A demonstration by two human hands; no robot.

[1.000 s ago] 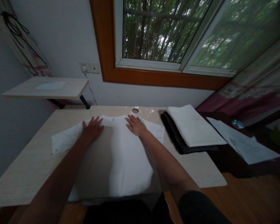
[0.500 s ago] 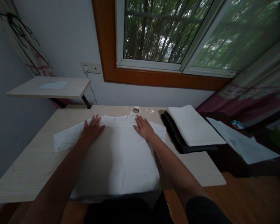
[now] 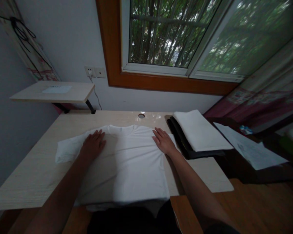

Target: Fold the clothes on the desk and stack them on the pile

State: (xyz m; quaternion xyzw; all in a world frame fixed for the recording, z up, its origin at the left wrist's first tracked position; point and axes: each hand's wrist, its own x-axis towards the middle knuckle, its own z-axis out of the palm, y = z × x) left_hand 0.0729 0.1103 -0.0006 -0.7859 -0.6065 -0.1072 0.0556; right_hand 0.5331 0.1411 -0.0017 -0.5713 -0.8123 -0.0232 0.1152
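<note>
A white T-shirt (image 3: 136,162) lies spread on the pale wooden desk, its collar toward the wall and its hem over the front edge. My left hand (image 3: 94,143) rests flat on its left shoulder area, fingers extended. On the opposite side, my right hand (image 3: 163,139) lies flat with fingers stretched out, at the shirt's right shoulder by the sleeve. The right sleeve is partly hidden behind that hand and wrist. Some creases run across the shirt's chest between the hands.
A folded white cloth (image 3: 201,131) lies on folded black cloth (image 3: 185,143) at the desk's right. A small raised shelf (image 3: 80,94) with a paper stands at the back left. Papers (image 3: 251,148) lie on a dark surface at right. The desk (image 3: 26,175) has a cable hole near the wall.
My right hand has slid outward to the right and slightly nearer along the shirt. My left hand has shifted slightly nearer. The collar has moved a little toward me.
</note>
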